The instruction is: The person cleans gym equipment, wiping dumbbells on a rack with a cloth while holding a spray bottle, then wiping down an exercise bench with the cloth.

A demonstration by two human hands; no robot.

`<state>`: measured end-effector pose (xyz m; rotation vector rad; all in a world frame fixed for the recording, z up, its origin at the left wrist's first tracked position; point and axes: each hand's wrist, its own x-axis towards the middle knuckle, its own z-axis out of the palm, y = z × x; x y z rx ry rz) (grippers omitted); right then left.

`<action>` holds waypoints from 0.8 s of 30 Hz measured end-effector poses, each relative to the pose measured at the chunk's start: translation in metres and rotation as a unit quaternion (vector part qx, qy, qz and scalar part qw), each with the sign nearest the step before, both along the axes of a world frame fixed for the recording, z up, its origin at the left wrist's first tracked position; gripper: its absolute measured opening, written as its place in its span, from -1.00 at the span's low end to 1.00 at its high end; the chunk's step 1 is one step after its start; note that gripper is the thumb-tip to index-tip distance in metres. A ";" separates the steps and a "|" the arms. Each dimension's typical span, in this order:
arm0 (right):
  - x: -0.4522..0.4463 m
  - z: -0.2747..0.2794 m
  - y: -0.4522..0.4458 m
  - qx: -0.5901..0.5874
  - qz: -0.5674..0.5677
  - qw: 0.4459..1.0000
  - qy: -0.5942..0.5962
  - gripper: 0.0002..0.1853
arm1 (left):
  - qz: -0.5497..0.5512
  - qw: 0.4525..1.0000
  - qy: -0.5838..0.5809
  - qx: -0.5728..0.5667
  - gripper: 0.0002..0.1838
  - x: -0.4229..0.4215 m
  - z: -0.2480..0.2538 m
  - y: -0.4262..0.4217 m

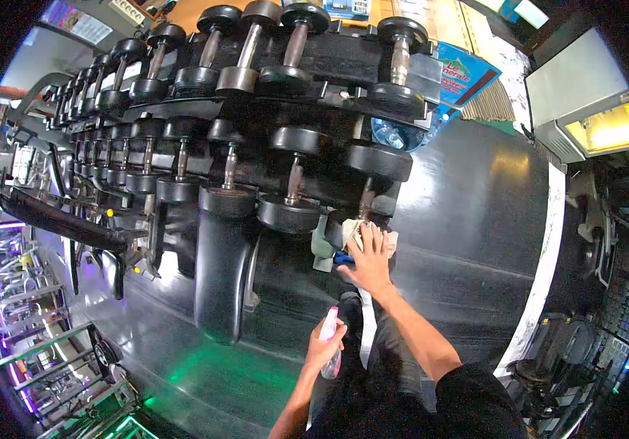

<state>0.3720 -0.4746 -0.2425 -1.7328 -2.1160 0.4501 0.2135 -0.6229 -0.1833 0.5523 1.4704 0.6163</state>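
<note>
My right hand [370,262] lies with fingers spread on a pale cloth [351,230], pressing it against the near head of a dumbbell [379,161] at the right end of the lower rack row. The cloth and my hand hide most of that near head. Lower down, my left hand [325,347] is wrapped round a spray bottle [331,364] with a pink and white top [329,323]. Beside the covered head, to its left, sits another black dumbbell [285,214] with a metal handle.
More dumbbells [238,79] line the upper row of the rack. A padded black bench [219,274] stands against its front, left of my hands. Behind the rack's right end are a blue carton [466,75] and plastic bottles [396,134]. Dark floor [468,212] extends to the right.
</note>
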 end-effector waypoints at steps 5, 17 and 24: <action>0.041 -0.027 0.009 0.016 0.101 0.995 0.005 -0.51 | 0.027 1.000 -0.008 0.001 -0.89 -0.010 -0.002 -0.008; -0.025 -0.021 0.047 0.151 0.244 0.949 -0.134 -0.67 | 0.056 0.998 0.006 -0.006 -0.90 -0.024 -0.012 -0.023; -0.069 -0.041 0.065 -0.030 0.351 0.860 -0.370 -0.66 | 0.051 0.999 0.007 0.013 -0.90 -0.026 -0.002 -0.017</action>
